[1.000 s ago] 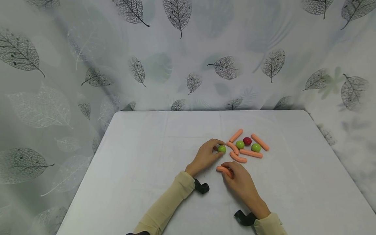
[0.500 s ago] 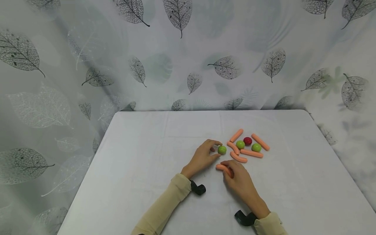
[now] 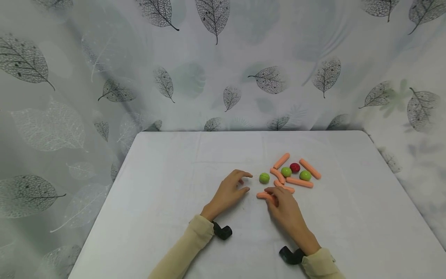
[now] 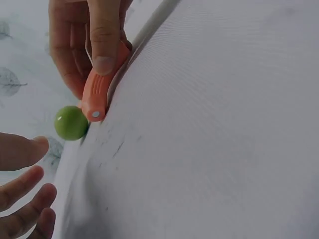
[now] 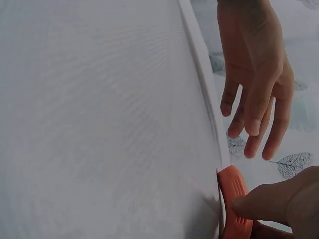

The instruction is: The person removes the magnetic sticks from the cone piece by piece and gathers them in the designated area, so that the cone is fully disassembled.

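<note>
My left hand (image 3: 228, 192) is to the left of a small green ball (image 3: 264, 178), fingers extended and apart from it. In the left wrist view its fingers (image 4: 25, 181) hold nothing. Between thumb and fingers, my right hand (image 3: 288, 211) pinches a curved orange-pink sausage (image 3: 263, 195), whose left end sticks out past the fingertips. Grooves run along the side of this sausage (image 4: 97, 89), and a small pale disc shows at its end. The thumb presses on the grooved side in the right wrist view. Most of the sausage's right half is hidden by the hand.
Beyond the right hand lie several more sausages (image 3: 299, 182), straight and curved. Among them are a red ball (image 3: 294, 167) and two green balls (image 3: 305, 175). All rest on a white-covered table (image 3: 181, 162), with a leaf-print curtain (image 3: 195, 85) behind its far edge.
My left hand has let go of the green ball and drawn back to the left and nearer. My right hand, still holding the sausage, has shifted slightly away; the ball stays in place.
</note>
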Available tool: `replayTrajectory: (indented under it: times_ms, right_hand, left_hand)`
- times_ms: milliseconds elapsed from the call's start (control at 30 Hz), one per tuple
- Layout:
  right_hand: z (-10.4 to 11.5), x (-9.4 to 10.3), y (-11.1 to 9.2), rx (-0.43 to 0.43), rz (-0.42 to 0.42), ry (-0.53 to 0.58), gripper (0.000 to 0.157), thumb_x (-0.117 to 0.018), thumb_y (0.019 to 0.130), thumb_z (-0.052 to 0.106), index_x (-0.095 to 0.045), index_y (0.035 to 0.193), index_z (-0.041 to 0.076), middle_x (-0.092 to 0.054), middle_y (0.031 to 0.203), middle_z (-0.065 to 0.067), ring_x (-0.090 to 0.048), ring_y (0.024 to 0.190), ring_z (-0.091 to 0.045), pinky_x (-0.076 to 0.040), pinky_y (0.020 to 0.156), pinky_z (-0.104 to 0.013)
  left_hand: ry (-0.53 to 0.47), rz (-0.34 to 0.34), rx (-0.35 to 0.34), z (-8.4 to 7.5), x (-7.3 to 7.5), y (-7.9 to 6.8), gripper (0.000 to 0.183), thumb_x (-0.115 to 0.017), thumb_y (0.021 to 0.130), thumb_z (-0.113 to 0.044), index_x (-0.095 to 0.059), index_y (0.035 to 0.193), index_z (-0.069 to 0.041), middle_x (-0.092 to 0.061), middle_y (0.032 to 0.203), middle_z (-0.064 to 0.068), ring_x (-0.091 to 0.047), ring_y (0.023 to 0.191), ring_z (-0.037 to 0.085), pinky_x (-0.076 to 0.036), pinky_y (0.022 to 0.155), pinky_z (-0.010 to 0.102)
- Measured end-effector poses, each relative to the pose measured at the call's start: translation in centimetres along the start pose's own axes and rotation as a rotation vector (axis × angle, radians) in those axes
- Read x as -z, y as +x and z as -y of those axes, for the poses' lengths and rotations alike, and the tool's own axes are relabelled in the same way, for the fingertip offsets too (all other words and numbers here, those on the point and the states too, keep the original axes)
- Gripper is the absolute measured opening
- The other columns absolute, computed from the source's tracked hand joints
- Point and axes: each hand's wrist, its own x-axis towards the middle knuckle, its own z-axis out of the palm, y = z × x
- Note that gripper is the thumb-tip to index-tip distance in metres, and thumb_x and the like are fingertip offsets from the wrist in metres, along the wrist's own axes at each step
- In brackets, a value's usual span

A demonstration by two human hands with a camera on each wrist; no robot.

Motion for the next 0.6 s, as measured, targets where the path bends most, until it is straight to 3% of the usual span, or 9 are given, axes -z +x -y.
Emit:
replayTrajectory:
  times_ms: [300,433,600]
  right_hand:
    - [-0.6,0.0,0.2,0.039,-0.029,-0.04,0.02,-0.078,0.092,0.008,-0.074,0.112,0.005,-0.072,0.094,-0.005,-0.06,0.092,-0.022,-0.049,0.078,-0.041]
    - [-1.0,0.6,0.0,0.002,-0.014,-0.027,0.02,-0.077,0.094,0.01,-0.074,0.114,0.005,-0.072,0.096,-0.006,-0.06,0.089,-0.021,-0.05,0.077,-0.041]
    - [-1.9,2.3,-0.7,-0.068,0.004,-0.021,0.025,-0.073,0.096,0.009,-0.073,0.12,0.004,-0.074,0.109,-0.01,-0.066,0.101,-0.027,-0.055,0.085,-0.048]
  left_hand:
    - [0.04,-0.009,0.003,0.3,1.6,-2.3,0.035,-0.073,0.096,-0.012,-0.067,0.129,-0.022,-0.065,0.129,-0.002,-0.066,0.107,0.019,-0.054,0.091,0.031]
    - [0.072,-0.016,0.013,0.7,2.6,-3.4,0.034,-0.073,0.097,-0.013,-0.067,0.128,-0.022,-0.066,0.128,-0.003,-0.066,0.107,0.019,-0.054,0.091,0.034]
    - [0.117,-0.046,0.02,1.5,4.3,-4.8,0.031,-0.073,0.097,-0.012,-0.069,0.126,-0.021,-0.067,0.125,-0.006,-0.064,0.106,0.02,-0.053,0.091,0.036]
